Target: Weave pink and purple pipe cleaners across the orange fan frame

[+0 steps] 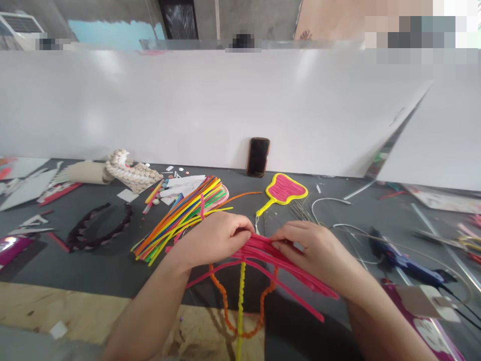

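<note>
Pink pipe cleaners lie side by side across a frame bent from a twisted orange pipe cleaner. A yellow twisted pipe cleaner runs down the frame's middle. My left hand pinches the pink strands at their upper left, thumb against fingers. At the upper right, my right hand grips the same pink strands between thumb and fingers. Long loose pink ends hang toward the lower right and left. Beyond my hands lies a finished-looking pink fan shape with yellow edging and handle.
Many-coloured pipe cleaners lie in a bundle left of centre. A phone leans on the white partition. A dark braided headband and a shell-like white object are left; a blue glue gun is right.
</note>
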